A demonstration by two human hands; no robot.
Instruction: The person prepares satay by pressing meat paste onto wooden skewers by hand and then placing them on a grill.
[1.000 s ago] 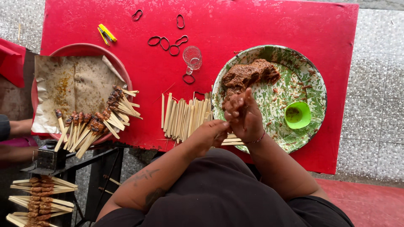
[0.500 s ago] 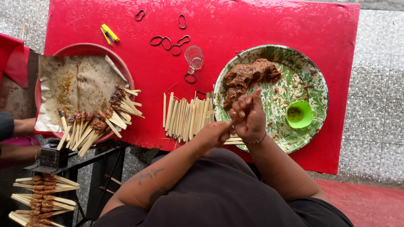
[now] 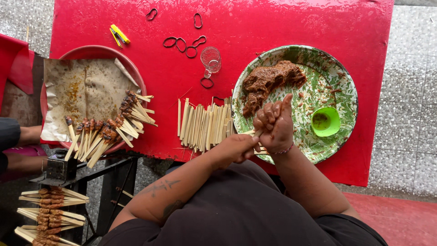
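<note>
My left hand [image 3: 239, 146] grips the end of a flat bamboo stick [image 3: 251, 133] at the near rim of a green patterned plate [image 3: 339, 84]. My right hand [image 3: 274, 122] is closed around brown minced meat, pressing it onto that stick. A lump of the same meat mix [image 3: 268, 81] lies on the plate's left half. A small green cup [image 3: 325, 121] stands on the plate to the right of my right hand. A row of bare bamboo sticks [image 3: 202, 124] lies on the red table [image 3: 255, 25], left of the plate.
A red tray [image 3: 96, 51] lined with stained paper holds several finished skewers [image 3: 107, 130] at the left. More skewers [image 3: 48, 212] lie at the bottom left. Rubber bands [image 3: 184, 43], a small glass [image 3: 210, 59] and a yellow clip [image 3: 119, 34] sit on the table. Another person's arm [image 3: 18, 135] shows at the left edge.
My hands stay at the plate's near rim; the right hand's fingers have shifted slightly as they squeeze the meat on the stick.
</note>
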